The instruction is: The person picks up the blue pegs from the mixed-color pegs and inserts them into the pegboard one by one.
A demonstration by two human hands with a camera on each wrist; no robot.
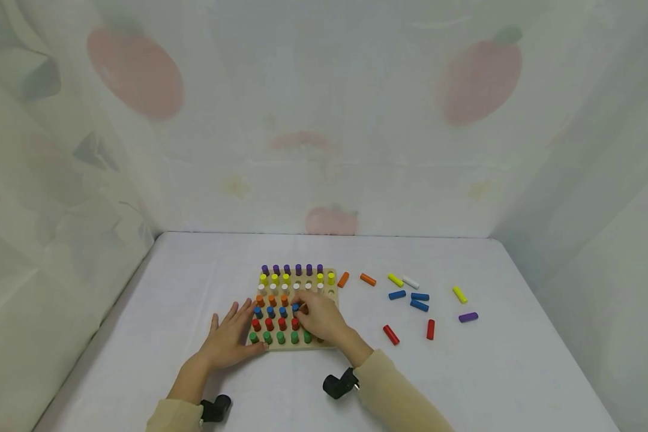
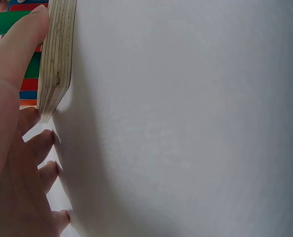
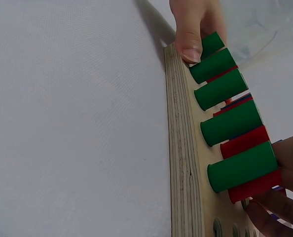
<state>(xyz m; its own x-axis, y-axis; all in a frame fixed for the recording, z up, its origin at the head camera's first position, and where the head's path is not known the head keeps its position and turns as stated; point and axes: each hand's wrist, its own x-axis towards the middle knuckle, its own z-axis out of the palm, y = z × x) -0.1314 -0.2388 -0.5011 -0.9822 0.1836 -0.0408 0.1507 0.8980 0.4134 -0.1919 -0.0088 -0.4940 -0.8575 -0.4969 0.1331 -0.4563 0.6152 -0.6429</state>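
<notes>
Seven rows of coloured pegs (image 1: 281, 338) stand upright in a wooden pegboard (image 3: 181, 148) on a white-covered table (image 1: 491, 384); from far to near they run purple, yellow, white, orange, blue, red and green. The left hand (image 1: 228, 339) lies at the board's left side, fingers straight and spread, its thumb on the near left corner beside a green peg. The right hand (image 1: 321, 316) reaches over the board and pinches a blue peg (image 1: 295, 308) in the blue row. Its fingers cover the peg's lower part, so whether it sits fully in its hole cannot be told, and the hand also hides the right part of the middle rows. To the board's right lie eleven loose pegs (image 1: 419, 305): three blue, two orange, two yellow, two red, one white and one purple. Beige sleeves (image 1: 405, 390) run out of the bottom of the head view, a black device (image 1: 337, 385) at each wrist. The left wrist view cuts off most of the board, while in the right wrist view, green and red pegs block the pinching fingertips.
</notes>
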